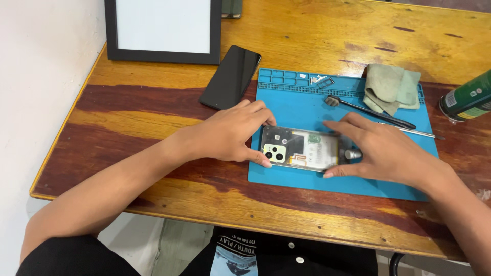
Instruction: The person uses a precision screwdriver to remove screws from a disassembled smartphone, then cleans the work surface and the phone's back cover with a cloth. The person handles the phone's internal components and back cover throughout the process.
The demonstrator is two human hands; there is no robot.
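1. Wooden table (153,110) with a glossy, streaky finish, pushed up against a white wall on the left.
2. Nearest on it is a blue repair mat (307,179), with an opened phone (302,147) lying flat on it, back cover off, so you can see the camera block and the board.
3. Left hand (230,134) clamps the phone's left end, thumb on the near edge and fingers curled over the far edge.
4. Right hand (381,148) holds the right end the same way, thumb on the near corner, fingers spread over the far edge. A small silver knob-like tool (353,154) sits right at that end, tucked against the palm. Can't tell if it's really gripped.
5. Just behind the right hand: a black brush (368,110) and thin metal tweezers (414,132).
6. Further back, a folded green cloth (391,88) on the mat's far right corner, and a green spray can (468,97) lying off the mat to the right.
7. Far left, a second black phone (230,77) lies screen up, and beyond it a black-framed white board (163,28).
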